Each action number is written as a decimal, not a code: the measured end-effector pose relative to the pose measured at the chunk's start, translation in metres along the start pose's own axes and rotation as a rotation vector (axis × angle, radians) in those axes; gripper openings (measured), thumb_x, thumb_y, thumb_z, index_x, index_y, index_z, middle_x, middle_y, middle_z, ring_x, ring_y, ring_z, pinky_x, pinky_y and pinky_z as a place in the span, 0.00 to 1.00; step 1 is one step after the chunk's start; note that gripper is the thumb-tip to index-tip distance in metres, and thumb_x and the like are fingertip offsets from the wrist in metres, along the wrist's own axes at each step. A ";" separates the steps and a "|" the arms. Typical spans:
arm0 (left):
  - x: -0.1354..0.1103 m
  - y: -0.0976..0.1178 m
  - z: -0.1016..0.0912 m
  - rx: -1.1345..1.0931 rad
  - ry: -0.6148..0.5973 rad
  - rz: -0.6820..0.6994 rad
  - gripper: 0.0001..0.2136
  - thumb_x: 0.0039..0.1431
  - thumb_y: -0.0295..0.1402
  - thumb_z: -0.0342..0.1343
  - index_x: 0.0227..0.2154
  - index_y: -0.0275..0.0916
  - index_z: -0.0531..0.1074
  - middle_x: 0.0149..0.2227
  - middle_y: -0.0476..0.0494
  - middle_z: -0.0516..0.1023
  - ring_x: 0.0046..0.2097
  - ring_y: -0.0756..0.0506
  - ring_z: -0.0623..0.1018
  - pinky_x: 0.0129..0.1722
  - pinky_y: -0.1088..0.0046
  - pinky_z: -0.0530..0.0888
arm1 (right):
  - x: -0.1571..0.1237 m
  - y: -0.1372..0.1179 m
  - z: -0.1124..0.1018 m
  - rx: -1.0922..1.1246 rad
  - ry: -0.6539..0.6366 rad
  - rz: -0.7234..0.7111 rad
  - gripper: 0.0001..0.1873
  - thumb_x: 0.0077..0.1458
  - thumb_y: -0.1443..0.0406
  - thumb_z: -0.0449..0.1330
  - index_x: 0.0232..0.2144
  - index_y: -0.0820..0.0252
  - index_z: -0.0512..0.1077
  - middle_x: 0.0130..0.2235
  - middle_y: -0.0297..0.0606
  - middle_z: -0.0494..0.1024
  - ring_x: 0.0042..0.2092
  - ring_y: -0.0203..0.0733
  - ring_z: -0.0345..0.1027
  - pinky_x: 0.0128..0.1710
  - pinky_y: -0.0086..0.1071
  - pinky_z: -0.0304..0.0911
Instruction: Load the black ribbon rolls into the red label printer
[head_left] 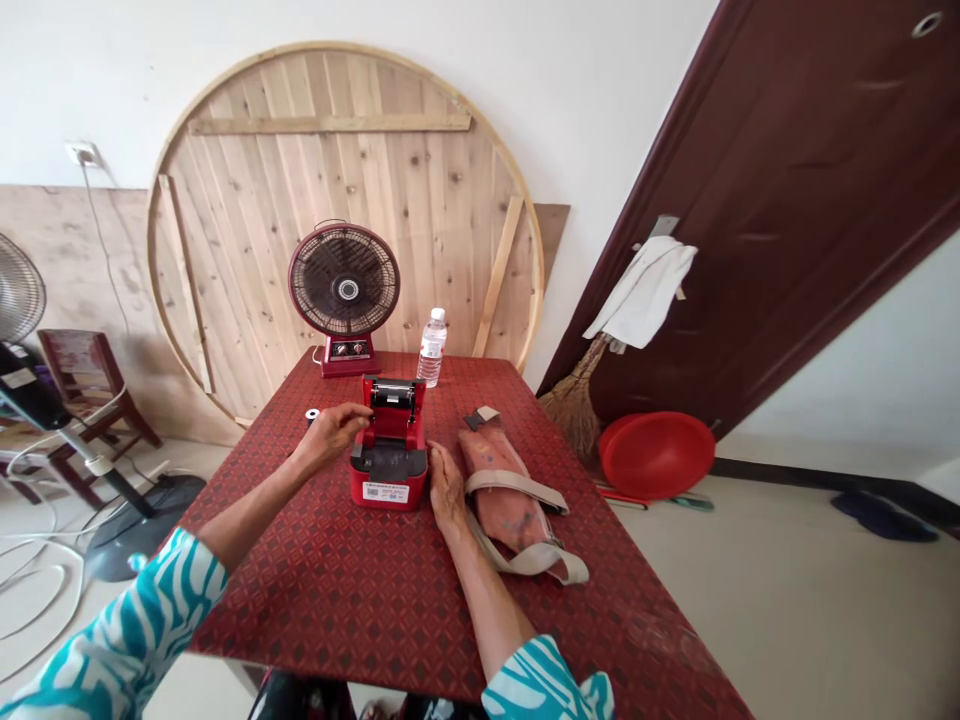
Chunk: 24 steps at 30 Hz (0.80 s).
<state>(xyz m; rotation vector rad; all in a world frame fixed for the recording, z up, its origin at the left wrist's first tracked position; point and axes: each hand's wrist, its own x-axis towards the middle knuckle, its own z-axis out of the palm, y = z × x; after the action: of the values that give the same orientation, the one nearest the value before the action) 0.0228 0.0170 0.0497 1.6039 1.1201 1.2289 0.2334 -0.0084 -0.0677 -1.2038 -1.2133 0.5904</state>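
A red and black label printer [390,490] stands on the patterned red table [330,610] with its lid [394,398] raised. Inside the lid is a black roller, and a white label with print is stuck on the front. My left hand [334,437] reaches in from the left, fingertips pinched at the lid's left edge. Along the printer's right side lies my right hand [448,490], fingers stretched out against or just beside the case; their far tips are partly hidden. A small white roll with a dark core [312,414] sits behind my left hand.
Right of the printer lies a worn pinkish bag [502,480] with pale straps. A water bottle [432,348] and a red table fan [345,290] stand at the table's far end. On the floor are a red basin [658,455], a broom [576,400] and a standing fan's base [142,525].
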 end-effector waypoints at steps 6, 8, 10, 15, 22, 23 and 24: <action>0.045 -0.001 0.036 0.710 -0.462 0.170 0.08 0.47 0.26 0.56 0.25 0.44 0.79 0.31 0.44 0.81 0.35 0.42 0.78 0.36 0.71 0.69 | 0.000 0.000 0.002 0.011 -0.004 -0.003 0.28 0.59 0.47 0.46 0.44 0.60 0.74 0.46 0.44 0.78 0.49 0.48 0.70 0.52 0.42 0.62; 0.055 -0.005 0.046 0.770 -0.578 0.138 0.08 0.44 0.24 0.56 0.22 0.43 0.78 0.27 0.44 0.80 0.31 0.43 0.77 0.33 0.72 0.68 | 0.000 0.000 0.002 0.011 0.000 -0.028 0.26 0.59 0.49 0.46 0.42 0.59 0.74 0.45 0.43 0.79 0.48 0.47 0.71 0.50 0.40 0.64; 0.063 -0.007 0.050 0.786 -0.674 0.115 0.07 0.43 0.24 0.57 0.20 0.43 0.77 0.24 0.46 0.79 0.28 0.45 0.76 0.30 0.74 0.67 | 0.000 -0.001 0.002 0.005 -0.002 -0.043 0.24 0.59 0.50 0.46 0.42 0.59 0.74 0.44 0.42 0.79 0.47 0.46 0.71 0.48 0.39 0.64; 0.072 -0.003 0.048 0.832 -0.865 0.068 0.06 0.41 0.26 0.59 0.25 0.40 0.77 0.28 0.49 0.80 0.30 0.47 0.75 0.30 0.77 0.66 | 0.001 -0.002 0.002 0.007 -0.026 -0.020 0.22 0.59 0.54 0.46 0.42 0.60 0.74 0.44 0.42 0.78 0.47 0.45 0.70 0.48 0.36 0.64; 0.059 0.006 0.041 0.896 -0.669 0.141 0.14 0.45 0.30 0.56 0.38 0.37 0.74 0.35 0.47 0.79 0.37 0.46 0.76 0.36 0.76 0.69 | 0.003 -0.001 0.002 0.000 -0.032 -0.008 0.21 0.58 0.55 0.48 0.42 0.59 0.74 0.44 0.43 0.78 0.47 0.45 0.70 0.49 0.37 0.64; 0.057 0.008 0.040 0.875 -0.628 0.157 0.14 0.45 0.30 0.56 0.38 0.38 0.74 0.34 0.48 0.78 0.36 0.46 0.76 0.35 0.76 0.69 | 0.003 -0.001 0.002 -0.001 -0.034 -0.009 0.21 0.58 0.55 0.48 0.41 0.59 0.74 0.44 0.42 0.78 0.47 0.45 0.70 0.49 0.37 0.63; 0.053 0.010 0.039 0.845 -0.601 0.171 0.15 0.45 0.30 0.56 0.38 0.38 0.74 0.33 0.48 0.78 0.35 0.47 0.76 0.35 0.76 0.70 | 0.002 -0.001 0.002 0.000 -0.039 -0.011 0.20 0.58 0.55 0.48 0.42 0.59 0.74 0.44 0.42 0.78 0.47 0.45 0.70 0.49 0.37 0.63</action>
<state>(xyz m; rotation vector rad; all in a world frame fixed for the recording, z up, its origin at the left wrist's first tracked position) 0.0694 0.0621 0.0657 2.5092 1.1643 0.2618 0.2325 -0.0059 -0.0662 -1.1899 -1.2519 0.6075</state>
